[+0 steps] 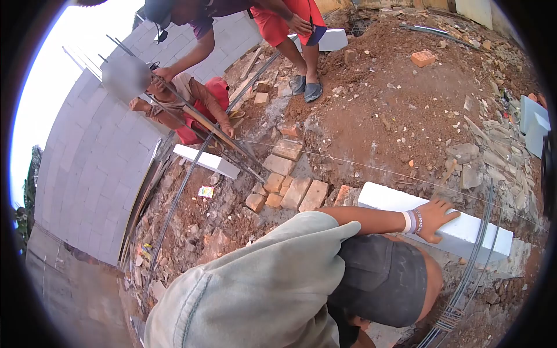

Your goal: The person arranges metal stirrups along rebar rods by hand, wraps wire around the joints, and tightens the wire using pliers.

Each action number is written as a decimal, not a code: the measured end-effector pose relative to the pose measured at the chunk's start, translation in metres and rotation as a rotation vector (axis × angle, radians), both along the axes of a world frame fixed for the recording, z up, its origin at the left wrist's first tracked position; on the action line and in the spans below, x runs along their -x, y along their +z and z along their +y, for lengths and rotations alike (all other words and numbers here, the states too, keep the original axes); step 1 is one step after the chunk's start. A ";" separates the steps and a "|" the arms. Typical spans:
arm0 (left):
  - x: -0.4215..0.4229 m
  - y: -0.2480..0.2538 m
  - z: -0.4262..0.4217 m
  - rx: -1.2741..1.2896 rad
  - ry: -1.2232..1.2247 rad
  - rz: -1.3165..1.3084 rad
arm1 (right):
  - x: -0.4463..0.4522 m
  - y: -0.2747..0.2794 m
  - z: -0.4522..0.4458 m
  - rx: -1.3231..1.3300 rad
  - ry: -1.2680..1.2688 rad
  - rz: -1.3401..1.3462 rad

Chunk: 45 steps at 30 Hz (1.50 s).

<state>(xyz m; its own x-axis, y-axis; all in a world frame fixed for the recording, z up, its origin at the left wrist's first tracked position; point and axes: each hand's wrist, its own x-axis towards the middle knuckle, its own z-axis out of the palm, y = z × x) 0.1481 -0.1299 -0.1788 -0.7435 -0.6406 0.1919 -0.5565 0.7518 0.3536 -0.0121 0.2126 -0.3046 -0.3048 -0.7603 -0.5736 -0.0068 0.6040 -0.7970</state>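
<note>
My left hand [432, 219] rests on a long white block [481, 236], its fingers spread over the top and its thumb toward the near side. A white band and a beaded bracelet circle that wrist. The block lies on the ground at the right, with thin steel bars [480, 246] crossing its right part. My grey sleeve [249, 278] and bent knee in dark shorts fill the near side. Past the block's left end lies a patch of reddish bricks [297, 192]. My right hand cannot be made out.
A taut string [360, 166] runs above the ground behind the block. One person squats by slanting bars [200, 119]; another bends over them in red shorts [284, 20]. More white blocks [206, 160] lie around on rubble-strewn soil. A grey block wall [93, 168] stands left.
</note>
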 end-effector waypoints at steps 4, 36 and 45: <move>0.002 0.000 0.000 -0.016 0.004 -0.010 | -0.019 -0.003 0.005 -0.050 0.046 0.065; 0.004 0.006 0.001 -0.006 -0.001 -0.096 | -0.101 -0.005 0.029 -0.400 0.253 0.396; 0.002 0.010 0.001 0.020 -0.004 -0.126 | -0.097 -0.012 0.048 -0.437 0.139 0.387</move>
<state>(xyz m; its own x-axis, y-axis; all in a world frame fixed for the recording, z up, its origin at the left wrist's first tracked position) 0.1458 -0.1293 -0.1686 -0.7653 -0.6343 0.1094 -0.5923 0.7605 0.2660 0.0847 0.2604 -0.3170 -0.4682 -0.5271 -0.7092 -0.3498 0.8476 -0.3991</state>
